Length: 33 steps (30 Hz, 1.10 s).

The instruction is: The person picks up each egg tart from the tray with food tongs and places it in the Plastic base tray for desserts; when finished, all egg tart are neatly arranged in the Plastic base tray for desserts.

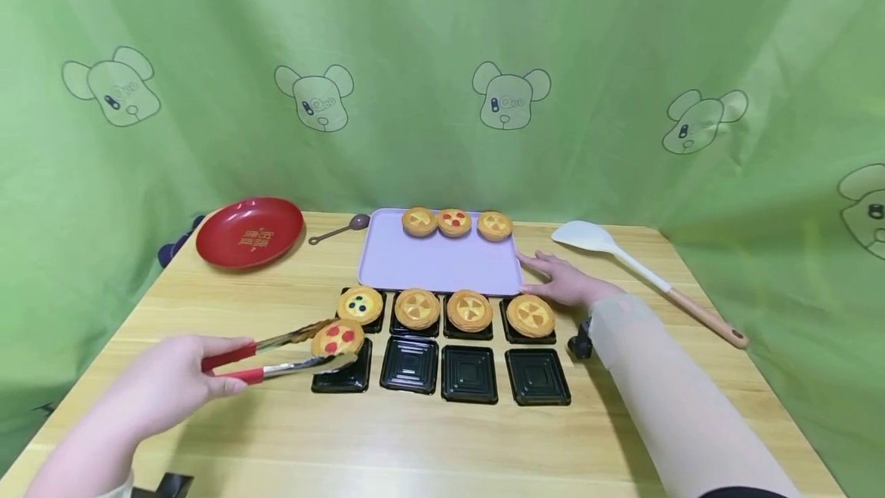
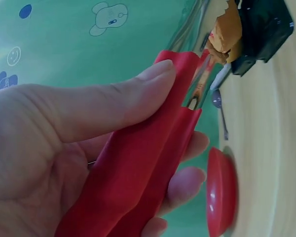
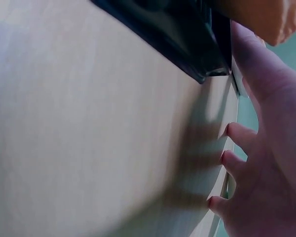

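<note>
My left hand (image 1: 169,379) grips red-handled tongs (image 1: 280,370); their tips pinch a toy tart with red dots (image 1: 332,339) at the left front black tray (image 1: 340,381). Whether that tart touches the tray I cannot tell. In the left wrist view the thumb presses along a red tong handle (image 2: 143,158). My right hand (image 1: 563,281) is at the right edge of a lilac tray (image 1: 435,263), fingers spread and thumb by its near corner. Several tarts sit on the back row of black trays, one of them with dark dots (image 1: 360,304). Beside the right thumb lies a plain-topped tart (image 1: 531,316).
Along the lilac tray's far edge sit three tarts, the middle one (image 1: 454,222) red-dotted. A red plate (image 1: 252,237) and a small brown spoon (image 1: 358,222) are at the back left. A white spatula (image 1: 588,237) with a wooden handle lies right. Green curtain (image 1: 415,37) surrounds the table.
</note>
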### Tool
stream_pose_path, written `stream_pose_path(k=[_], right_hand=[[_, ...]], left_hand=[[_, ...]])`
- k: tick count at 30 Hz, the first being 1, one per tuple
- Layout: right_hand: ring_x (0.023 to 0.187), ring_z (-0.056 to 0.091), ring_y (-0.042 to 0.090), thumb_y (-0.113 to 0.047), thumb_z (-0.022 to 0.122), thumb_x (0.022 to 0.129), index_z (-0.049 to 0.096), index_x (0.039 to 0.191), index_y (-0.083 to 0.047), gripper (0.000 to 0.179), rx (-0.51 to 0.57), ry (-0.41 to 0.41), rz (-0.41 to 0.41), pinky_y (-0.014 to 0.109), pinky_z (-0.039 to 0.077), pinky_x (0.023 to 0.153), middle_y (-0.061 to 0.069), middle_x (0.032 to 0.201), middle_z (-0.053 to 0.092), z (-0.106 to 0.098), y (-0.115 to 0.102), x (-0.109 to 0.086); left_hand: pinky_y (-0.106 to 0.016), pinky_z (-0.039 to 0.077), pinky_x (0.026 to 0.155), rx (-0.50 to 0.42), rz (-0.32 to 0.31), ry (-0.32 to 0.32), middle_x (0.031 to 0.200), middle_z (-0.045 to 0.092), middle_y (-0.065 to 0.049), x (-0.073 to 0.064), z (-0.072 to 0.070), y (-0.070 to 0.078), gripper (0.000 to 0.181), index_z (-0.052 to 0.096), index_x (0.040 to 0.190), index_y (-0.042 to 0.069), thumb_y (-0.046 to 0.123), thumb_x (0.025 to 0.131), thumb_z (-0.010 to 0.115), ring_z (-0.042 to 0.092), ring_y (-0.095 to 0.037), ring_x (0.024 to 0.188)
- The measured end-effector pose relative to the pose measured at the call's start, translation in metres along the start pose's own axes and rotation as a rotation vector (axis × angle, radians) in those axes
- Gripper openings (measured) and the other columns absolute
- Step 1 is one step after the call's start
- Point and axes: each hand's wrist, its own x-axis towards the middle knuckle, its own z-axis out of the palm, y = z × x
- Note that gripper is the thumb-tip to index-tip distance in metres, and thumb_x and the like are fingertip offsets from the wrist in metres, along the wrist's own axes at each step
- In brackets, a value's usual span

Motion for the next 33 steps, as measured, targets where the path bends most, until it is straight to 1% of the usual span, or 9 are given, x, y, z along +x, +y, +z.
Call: stream_pose_path(k=[3, 6, 12, 17, 22, 25, 29, 31, 33], right_hand=[[0.141, 0.010, 0.055, -0.044, 0.062, 0.096, 0.024, 0.157, -0.013, 0.078, -0.012, -0.005, 0.008, 0.068, 0.008, 0.110, 0.034, 0.156, 0.011, -0.002, -0.002, -0.001], [0.141, 0.011, 0.055, -0.045, 0.061, 0.096, 0.024, 0.157, -0.013, 0.078, -0.023, -0.007, 0.011, 0.069, 0.009, 0.109, 0.033, 0.156, 0.011, -0.003, -0.002, -0.001], [0.141, 0.010, 0.055, -0.043, 0.062, 0.096, 0.024, 0.157, -0.012, 0.078, -0.009, -0.003, 0.007, 0.069, 0.009, 0.109, 0.033, 0.156, 0.011, -0.001, -0.001, -0.001], [0.140, 0.011, 0.055, -0.042, 0.062, 0.096, 0.025, 0.157, -0.011, 0.078, -0.007, 0.008, -0.004, 0.070, 0.009, 0.109, 0.034, 0.156, 0.012, 0.000, -0.001, -0.001], [0.141, 0.010, 0.055, -0.042, 0.063, 0.096, 0.025, 0.157, -0.012, 0.078, -0.007, 0.004, 0.004, 0.069, 0.008, 0.109, 0.034, 0.156, 0.012, -0.001, 0.000, 0.000], [0.141, 0.009, 0.055, -0.043, 0.063, 0.096, 0.024, 0.157, -0.012, 0.079, -0.005, -0.001, 0.010, 0.068, 0.007, 0.110, 0.033, 0.156, 0.011, -0.001, -0.001, -0.001], [0.141, 0.009, 0.055, -0.044, 0.062, 0.096, 0.024, 0.157, -0.012, 0.079, -0.008, -0.003, 0.012, 0.068, 0.006, 0.110, 0.033, 0.157, 0.011, -0.001, -0.001, 0.000], [0.141, 0.009, 0.055, -0.044, 0.063, 0.096, 0.024, 0.157, -0.013, 0.079, -0.010, -0.002, 0.012, 0.068, 0.006, 0.110, 0.033, 0.157, 0.011, -0.001, 0.000, 0.000], [0.141, 0.008, 0.055, -0.044, 0.062, 0.096, 0.024, 0.157, -0.013, 0.079, -0.013, 0.000, 0.011, 0.068, 0.007, 0.110, 0.033, 0.157, 0.011, 0.000, 0.001, 0.000]], left_hand=[[-0.051, 0.049, 0.077, 0.013, -0.020, -0.009, 0.117, 0.068, -0.014, -0.004, 0.006, -0.001, 0.060, 0.069, 0.128, 0.016, 0.035, 0.074, 0.086, 0.061, -0.029, 0.098], [-0.052, 0.049, 0.079, 0.017, -0.034, -0.017, 0.120, 0.067, -0.014, -0.005, 0.009, -0.001, 0.060, 0.069, 0.128, 0.017, 0.033, 0.073, 0.087, 0.061, -0.030, 0.101], [-0.055, 0.049, 0.080, 0.042, -0.036, -0.016, 0.119, 0.067, -0.015, -0.002, 0.011, 0.000, 0.060, 0.069, 0.128, 0.016, 0.032, 0.073, 0.087, 0.061, -0.035, 0.104], [-0.056, 0.049, 0.080, 0.056, -0.027, -0.014, 0.116, 0.068, -0.015, -0.001, 0.013, 0.002, 0.060, 0.069, 0.128, 0.017, 0.031, 0.072, 0.087, 0.061, -0.036, 0.104], [-0.055, 0.049, 0.080, 0.056, -0.031, -0.019, 0.116, 0.069, -0.014, -0.001, 0.013, 0.005, 0.061, 0.069, 0.127, 0.016, 0.029, 0.071, 0.088, 0.061, -0.035, 0.104], [-0.051, 0.050, 0.077, 0.060, -0.027, -0.028, 0.116, 0.068, -0.014, 0.000, 0.012, 0.005, 0.062, 0.069, 0.128, 0.015, 0.031, 0.071, 0.088, 0.062, -0.031, 0.097], [-0.042, 0.047, 0.069, 0.056, -0.035, -0.050, 0.112, 0.069, -0.011, 0.001, 0.009, 0.006, 0.066, 0.067, 0.130, 0.013, 0.032, 0.071, 0.088, 0.057, -0.023, 0.085], [-0.039, 0.045, 0.066, 0.040, -0.050, -0.069, 0.105, 0.069, -0.008, 0.001, 0.008, 0.007, 0.067, 0.066, 0.132, 0.012, 0.030, 0.071, 0.088, 0.055, -0.021, 0.080], [-0.037, 0.044, 0.064, 0.022, -0.053, -0.085, 0.094, 0.067, -0.005, 0.001, 0.008, 0.007, 0.069, 0.064, 0.133, 0.010, 0.029, 0.072, 0.088, 0.053, -0.020, 0.076]])
